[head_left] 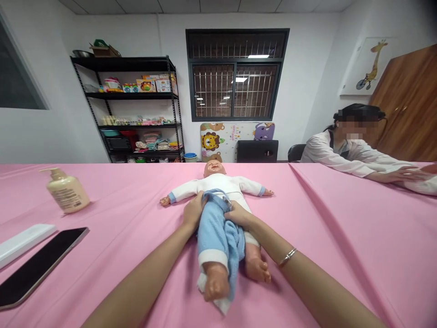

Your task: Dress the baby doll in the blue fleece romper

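Your left hand (193, 211) and right hand (239, 215) sit half-curled on the blue terry towel (215, 232) folded over a leg of the pale vinyl baby doll (218, 182), lying mid-way on the pink tablecloth (341, 255), and since no firm grasp shows, a light hold could let the towel slide off.

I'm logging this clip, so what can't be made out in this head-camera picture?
Head view:
The doll's waist and upper legs: hidden by the blue cloth, left hand and right hand.
Pump bottle label: too small to read.
White item under the co-worker's hands: cut off by the right edge.
Items on the rack: mostly too small to identify.
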### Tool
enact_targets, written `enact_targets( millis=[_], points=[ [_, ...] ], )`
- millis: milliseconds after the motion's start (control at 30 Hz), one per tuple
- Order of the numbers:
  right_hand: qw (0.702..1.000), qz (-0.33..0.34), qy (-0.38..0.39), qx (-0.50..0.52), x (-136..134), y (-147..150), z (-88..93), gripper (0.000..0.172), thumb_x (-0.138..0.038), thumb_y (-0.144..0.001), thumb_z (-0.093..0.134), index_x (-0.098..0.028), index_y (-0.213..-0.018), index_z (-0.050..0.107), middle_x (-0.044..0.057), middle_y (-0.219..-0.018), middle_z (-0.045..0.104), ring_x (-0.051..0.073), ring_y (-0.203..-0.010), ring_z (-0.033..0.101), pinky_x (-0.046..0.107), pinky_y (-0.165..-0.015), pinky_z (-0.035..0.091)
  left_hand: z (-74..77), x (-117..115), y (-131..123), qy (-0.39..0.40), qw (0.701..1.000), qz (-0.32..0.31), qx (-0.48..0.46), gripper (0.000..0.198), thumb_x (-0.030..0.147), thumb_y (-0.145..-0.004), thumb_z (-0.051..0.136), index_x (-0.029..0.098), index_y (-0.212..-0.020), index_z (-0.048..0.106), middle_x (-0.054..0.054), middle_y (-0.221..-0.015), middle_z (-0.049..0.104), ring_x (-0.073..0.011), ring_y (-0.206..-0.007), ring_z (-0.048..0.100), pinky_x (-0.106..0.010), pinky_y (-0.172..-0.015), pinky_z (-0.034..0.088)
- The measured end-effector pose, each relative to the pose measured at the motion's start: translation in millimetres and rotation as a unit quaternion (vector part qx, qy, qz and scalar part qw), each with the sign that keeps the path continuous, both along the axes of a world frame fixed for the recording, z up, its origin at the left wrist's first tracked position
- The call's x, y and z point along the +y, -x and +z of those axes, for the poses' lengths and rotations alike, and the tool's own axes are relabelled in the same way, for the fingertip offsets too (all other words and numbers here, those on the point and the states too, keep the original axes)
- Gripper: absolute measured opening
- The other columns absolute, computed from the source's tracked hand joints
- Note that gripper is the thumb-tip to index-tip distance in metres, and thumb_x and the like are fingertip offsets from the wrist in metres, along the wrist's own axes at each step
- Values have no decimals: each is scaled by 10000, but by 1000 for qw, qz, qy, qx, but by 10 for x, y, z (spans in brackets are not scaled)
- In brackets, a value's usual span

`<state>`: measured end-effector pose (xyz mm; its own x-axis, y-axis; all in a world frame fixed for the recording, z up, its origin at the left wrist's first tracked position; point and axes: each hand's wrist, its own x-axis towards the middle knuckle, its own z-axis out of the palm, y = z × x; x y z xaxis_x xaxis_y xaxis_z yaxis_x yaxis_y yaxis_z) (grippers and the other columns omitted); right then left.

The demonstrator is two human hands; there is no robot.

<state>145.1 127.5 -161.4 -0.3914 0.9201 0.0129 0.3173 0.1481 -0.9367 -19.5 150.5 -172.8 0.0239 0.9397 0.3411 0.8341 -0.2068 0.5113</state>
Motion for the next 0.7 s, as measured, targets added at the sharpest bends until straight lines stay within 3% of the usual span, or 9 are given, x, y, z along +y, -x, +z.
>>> enact_targets(
  millis=[100, 200, 300, 433, 467, 500, 567, 600, 700],
  points=[
    [993, -44, -100, -37, -51, 36, 60, 443, -171, -592, 419, -142, -1025, 512, 17, -976, 554, 6, -790, 466, 142, -787, 398, -32, 68, 110, 14, 999, 6, -31, 450, 556, -848, 284, 203, -1023, 503, -54, -945, 595, -137, -819, 548, -187, -654, 325],
    [964, -171, -185, -82, -46, 10, 90, 502, -265, -645, 461, -201, -1143, 468, 10, -873, 561, 15, -752, 441, 145, -756, 361, -62, 128, 223, 21, 998, 18, -55, 348, 461, -839, 363, 190, -997, 513, -42, -970, 589, -134, -869, 542, -191, -700, 356],
    [962, -244, -119, -19, 33, -76, 104, 572, -395, -649, 512, -145, -1160, 450, 7, -708, 539, -2, -605, 398, 125, -647, 331, -31, 149, 240, 4, 994, -8, -112, 285, 338, -811, 416, 129, -974, 520, -52, -962, 579, -125, -913, 528, -215, -803, 388],
    [972, -147, 25, 179, 101, -161, 216, 628, -533, -622, 556, -85, -1060, 505, 31, -737, 565, -17, -569, 422, 116, -613, 362, 255, 36, 44, -49, 983, -38, -174, 399, 140, -742, 396, 86, -1137, 403, -71, -1095, 514, -91, -995, 495, -219, -922, 390],
    [972, -98, 49, 208, 92, -170, 263, 655, -583, -619, 543, -87, -1045, 518, 33, -732, 569, -14, -564, 430, 119, -607, 368, 368, -29, -26, -62, 981, -57, -177, 460, 125, -720, 417, 107, -1178, 374, -66, -1146, 489, -87, -1030, 483, -215, -942, 389],
    [970, -48, 71, 227, 76, -178, 311, 690, -635, -624, 507, -89, -1046, 523, 38, -724, 571, -8, -558, 438, 125, -601, 370, 488, -106, -92, -75, 975, -117, -175, 520, 132, -706, 448, 129, -1217, 354, -66, -1191, 463, -95, -1083, 463, -221, -969, 383],
    [966, 13, 93, 242, 41, -193, 382, 757, -707, -653, 397, -83, -1065, 521, 55, -719, 574, 9, -547, 457, 139, -587, 368, 718, -281, -192, -58, 960, -253, -102, 643, 202, -691, 524, 171, -1295, 306, -60, -1242, 432, -121, -1161, 421, -249, -1022, 357],
    [969, 3, 82, 232, 32, -205, 391, 767, -713, -669, 356, -75, -1060, 523, 66, -733, 577, 16, -555, 471, 144, -590, 369, 817, -368, -219, -47, 956, -288, -33, 661, 217, -686, 534, 188, -1308, 311, -54, -1237, 439, -139, -1169, 413, -272, -1033, 347],
    [978, -189, -20, 90, 66, -261, 288, 665, -628, -682, 422, -74, -1030, 542, 81, -811, 585, 38, -653, 516, 149, -649, 380, 1014, -582, -224, -4, 932, -312, 185, 600, 140, -651, 495, 252, -1238, 431, -31, -1089, 531, -169, -1048, 482, -334, -964, 368]
  ],
)
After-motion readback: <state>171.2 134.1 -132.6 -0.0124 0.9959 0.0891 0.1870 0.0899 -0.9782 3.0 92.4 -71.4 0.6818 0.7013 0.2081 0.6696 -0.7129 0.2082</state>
